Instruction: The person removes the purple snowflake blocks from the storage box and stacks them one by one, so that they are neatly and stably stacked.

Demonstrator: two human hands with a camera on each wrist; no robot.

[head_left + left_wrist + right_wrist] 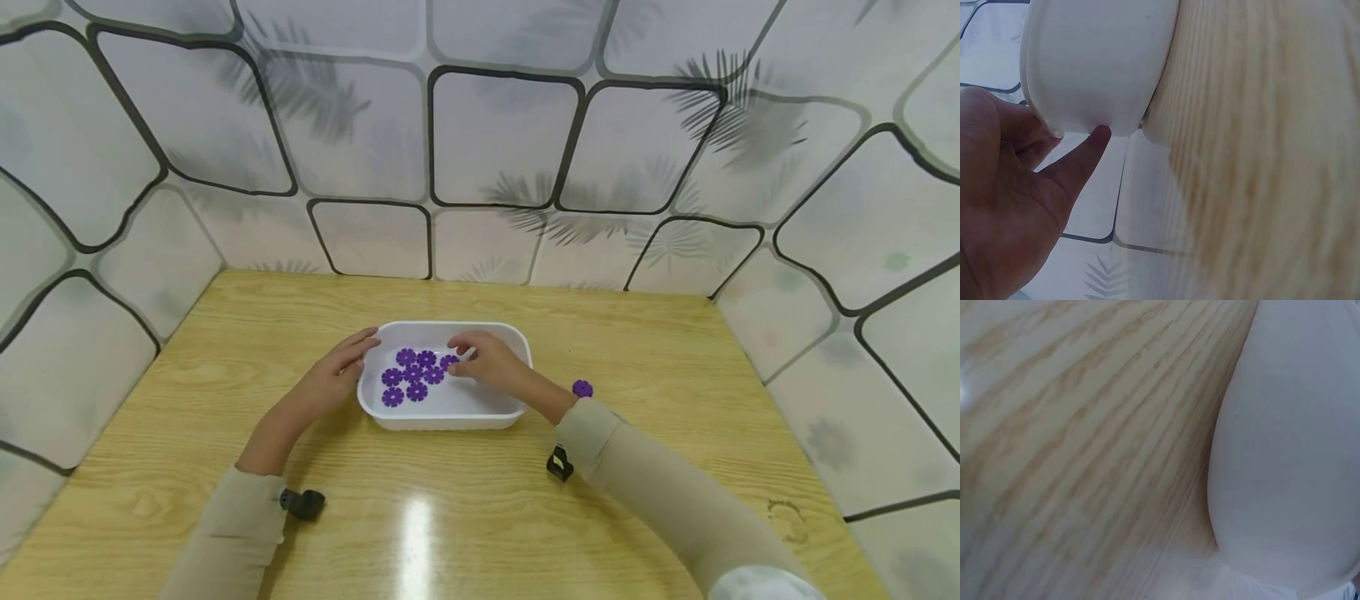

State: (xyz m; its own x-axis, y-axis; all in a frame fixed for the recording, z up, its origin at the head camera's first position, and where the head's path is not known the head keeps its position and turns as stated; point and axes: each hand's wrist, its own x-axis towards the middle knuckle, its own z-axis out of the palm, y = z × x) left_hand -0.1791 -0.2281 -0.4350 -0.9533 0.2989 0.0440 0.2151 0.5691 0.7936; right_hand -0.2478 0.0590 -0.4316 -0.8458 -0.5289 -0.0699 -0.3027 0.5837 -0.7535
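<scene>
A white plastic tray (450,422) sits on the wooden table with several purple snowflake discs (412,373) lying in its left half. At the tray's left end, my left hand (341,367) holds the rim; in the left wrist view a digit of the left hand (1010,200) presses the outer wall and others meet the rim. Inside the tray, my right hand (491,362) reaches over the right wall, thumb and forefinger apart, the tips right by the rightmost purple disc (447,362). The right wrist view shows only the tray's outer wall (1285,444) and the table, not the hand.
One more purple disc (582,389) lies on the table (637,342), right of the tray beside my right forearm. Patterned white panels (502,142) stand at the back and sides. A small black device (303,504) sits at each wrist.
</scene>
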